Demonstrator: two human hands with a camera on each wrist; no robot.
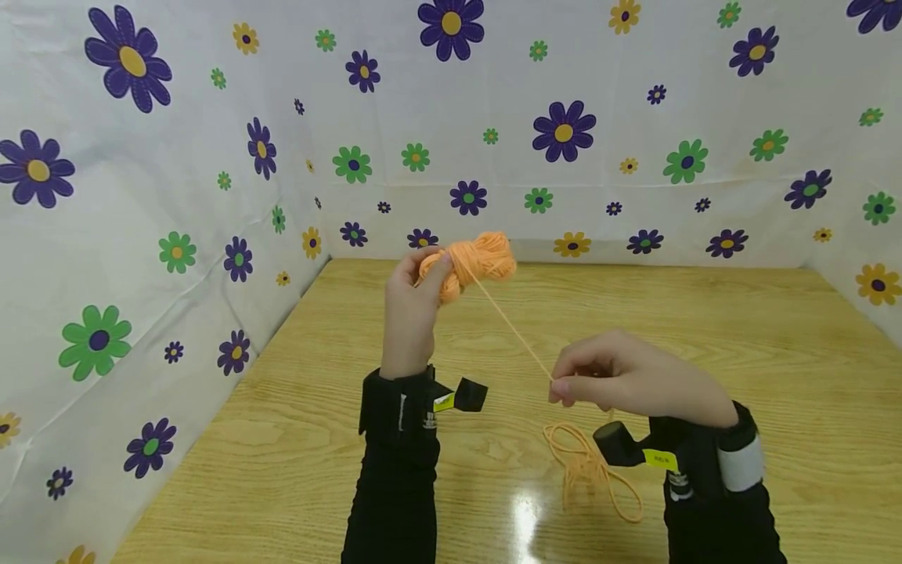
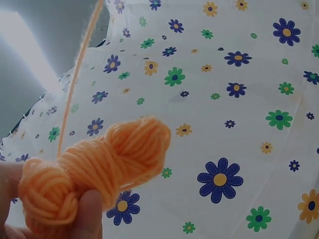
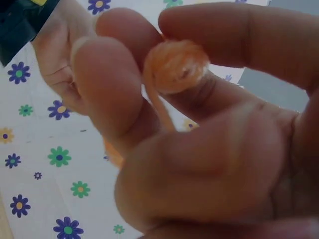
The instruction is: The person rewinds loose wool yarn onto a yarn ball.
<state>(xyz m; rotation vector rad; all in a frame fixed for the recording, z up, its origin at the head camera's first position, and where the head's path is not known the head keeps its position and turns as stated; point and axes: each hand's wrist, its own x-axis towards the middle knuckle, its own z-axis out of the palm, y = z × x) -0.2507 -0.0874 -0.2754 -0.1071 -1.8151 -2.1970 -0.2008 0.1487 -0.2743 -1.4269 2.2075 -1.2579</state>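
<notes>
My left hand (image 1: 412, 309) holds a small skein of orange yarn (image 1: 486, 258) up above the table, thumb across its near end. In the left wrist view the skein (image 2: 114, 164) shows its wrapped middle and looped ends, with the thumb (image 2: 88, 214) pressed against it. A single strand (image 1: 510, 325) runs taut from the skein down to my right hand (image 1: 627, 372), which pinches it between thumb and fingers. In the right wrist view the strand (image 3: 162, 109) passes between curled fingers. Under the right hand, loose yarn (image 1: 585, 462) lies on the table in loops.
The wooden table (image 1: 282, 454) spreads beneath both hands. Flower-printed white cloth (image 1: 451, 94) hangs behind it and along the sides. Each wrist wears a black strap with a small camera, the left one (image 1: 470, 395) and the right one (image 1: 618, 443).
</notes>
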